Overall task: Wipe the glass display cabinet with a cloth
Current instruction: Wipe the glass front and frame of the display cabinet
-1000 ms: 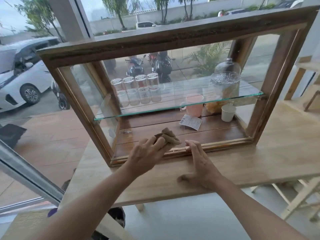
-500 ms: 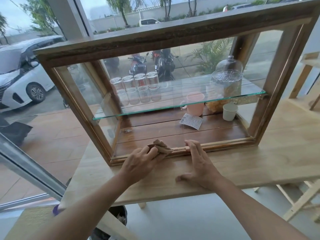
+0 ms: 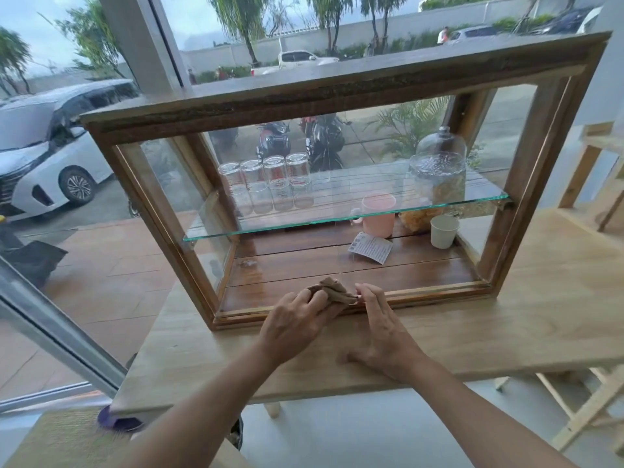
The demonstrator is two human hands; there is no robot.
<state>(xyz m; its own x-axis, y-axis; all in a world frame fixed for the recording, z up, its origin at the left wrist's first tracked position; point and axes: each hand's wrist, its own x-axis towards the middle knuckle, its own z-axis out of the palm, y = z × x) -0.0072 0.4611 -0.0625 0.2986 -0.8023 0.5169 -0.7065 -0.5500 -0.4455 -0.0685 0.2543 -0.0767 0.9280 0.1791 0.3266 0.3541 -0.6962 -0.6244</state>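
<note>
Gripping the cloth [image 3: 332, 292] on the cabinet [image 3: 337, 92] sill, left hand [image 3: 297, 324]; right hand [image 3: 385, 336] flat, empty.

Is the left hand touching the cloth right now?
Touching. The head view shows the left hand gripping the brown cloth, fingers wrapped over it at the cabinet's bottom front rail.

On the bench [image 3: 506, 312], the left hand [image 3: 297, 324] presses a brown cloth [image 3: 332, 291] onto the display cabinet [image 3: 337, 92]'s near bottom rail; the right hand [image 3: 385, 336] rests flat beside it, fingertips touching the rail.
</note>
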